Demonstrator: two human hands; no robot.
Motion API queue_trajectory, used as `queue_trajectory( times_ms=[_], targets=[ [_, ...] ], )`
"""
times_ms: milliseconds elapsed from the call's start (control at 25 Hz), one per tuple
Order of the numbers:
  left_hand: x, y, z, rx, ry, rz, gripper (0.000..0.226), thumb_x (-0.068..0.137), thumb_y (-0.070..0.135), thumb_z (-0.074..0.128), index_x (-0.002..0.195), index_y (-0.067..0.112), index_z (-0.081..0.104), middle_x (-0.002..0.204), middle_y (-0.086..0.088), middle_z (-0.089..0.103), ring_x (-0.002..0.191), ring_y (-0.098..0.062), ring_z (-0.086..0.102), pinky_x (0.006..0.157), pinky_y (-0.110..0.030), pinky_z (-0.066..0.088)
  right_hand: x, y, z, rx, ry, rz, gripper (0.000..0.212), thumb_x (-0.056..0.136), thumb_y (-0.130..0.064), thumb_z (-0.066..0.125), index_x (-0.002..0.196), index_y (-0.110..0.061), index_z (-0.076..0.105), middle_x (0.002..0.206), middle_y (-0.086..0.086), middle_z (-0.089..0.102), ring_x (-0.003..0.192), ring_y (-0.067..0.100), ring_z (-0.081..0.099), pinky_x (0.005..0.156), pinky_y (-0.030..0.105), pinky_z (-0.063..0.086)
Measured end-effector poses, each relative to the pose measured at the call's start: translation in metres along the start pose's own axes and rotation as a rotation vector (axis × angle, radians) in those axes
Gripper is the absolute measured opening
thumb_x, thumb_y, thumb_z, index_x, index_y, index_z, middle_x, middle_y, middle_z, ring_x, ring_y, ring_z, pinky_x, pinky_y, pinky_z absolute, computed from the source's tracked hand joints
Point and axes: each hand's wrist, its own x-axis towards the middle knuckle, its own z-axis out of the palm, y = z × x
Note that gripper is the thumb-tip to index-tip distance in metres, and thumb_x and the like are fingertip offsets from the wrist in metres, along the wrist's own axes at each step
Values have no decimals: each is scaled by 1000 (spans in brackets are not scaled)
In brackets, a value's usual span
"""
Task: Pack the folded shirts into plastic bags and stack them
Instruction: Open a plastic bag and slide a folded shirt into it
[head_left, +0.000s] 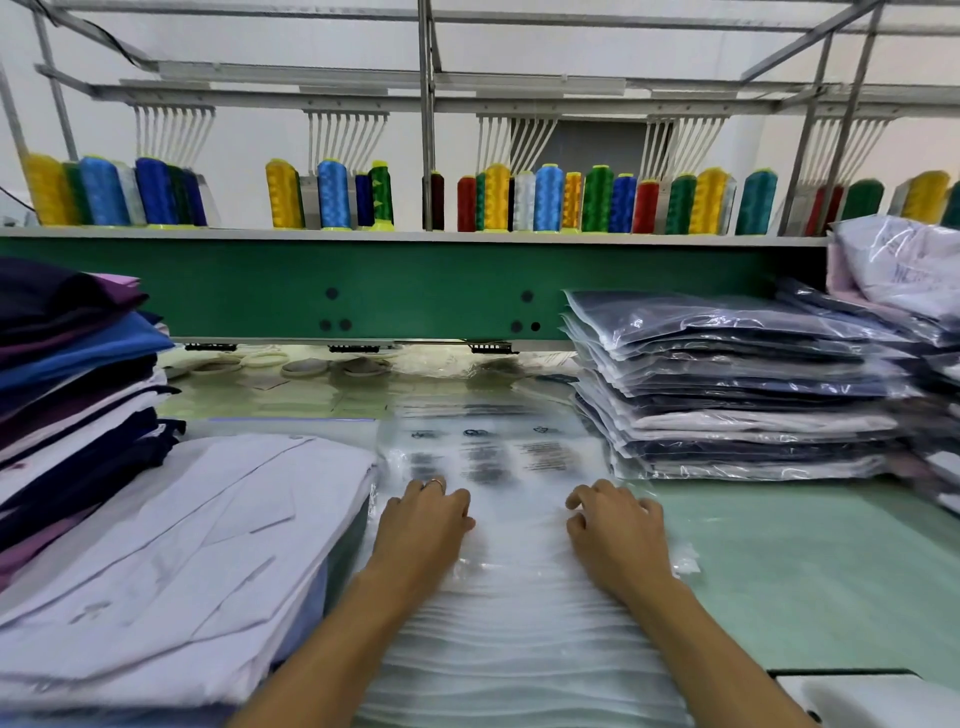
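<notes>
I see both hands at lower centre, left hand (423, 525) and right hand (615, 530), fingers curled, pressing the plastic bags (498, 597) (blurred); a folded shirt (182, 545) lies left of them.

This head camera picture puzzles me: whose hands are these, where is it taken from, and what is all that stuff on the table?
No robot here: a person wears one camera on the head, looking down at their own bare hands. The left hand and right hand both rest on a pile of empty plastic bags, fingers curled; whether they have pinched one yet is unclear because of blur. Beside the left hand lies a folded white shirt, with more folded shirts stacked behind it. On the right stands a stack of bagged shirts, already packed. Behind, colourful thread spools line a shelf on a green machine.
</notes>
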Motion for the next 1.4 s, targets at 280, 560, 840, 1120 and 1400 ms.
queue_trajectory(
  times_ms=[280, 560, 840, 1120, 1400],
  targets=[
    [15, -4, -1, -134, -71, 130, 13, 108, 27, 40, 102, 17, 45, 101, -1, 58, 92, -29, 58, 75, -42, 50, 2, 4, -5, 177, 170, 21, 23, 99, -20, 56, 109, -39, 66, 102, -18, 58, 108, 8, 54, 94, 34, 32],
    [20, 12, -1, -340, 170, 143, 12, 100, 35, 53, 97, 28, 62, 93, 13, 65, 89, -14, 60, 68, -33, 48, 5, 1, -5, 562, 354, -195, 32, 83, 10, 67, 94, -20, 70, 91, -10, 65, 88, 13, 58, 81, 33, 50],
    [25, 24, 1, -386, 148, 139, 15, 94, 38, 56, 102, 26, 51, 103, 10, 62, 94, -18, 60, 77, -35, 52, 11, 9, -4, 757, 469, -28, 36, 86, 9, 67, 96, -26, 64, 88, -10, 65, 80, 12, 59, 73, 32, 52],
    [43, 96, -13, -468, 341, 329, 24, 99, 42, 57, 119, 30, 59, 114, 11, 70, 104, -12, 64, 80, -35, 56, 6, 7, -12, 694, 528, -113, 42, 81, 15, 67, 100, -22, 62, 93, -4, 65, 84, 9, 62, 74, 32, 55],
    [48, 103, -2, -306, 356, 320, 12, 105, 30, 48, 109, 21, 55, 94, 2, 70, 83, -26, 65, 57, -38, 50, 6, 6, -10, 631, 470, -63, 43, 79, 15, 68, 95, -25, 68, 88, -12, 62, 76, 5, 65, 68, 34, 54]
  ],
)
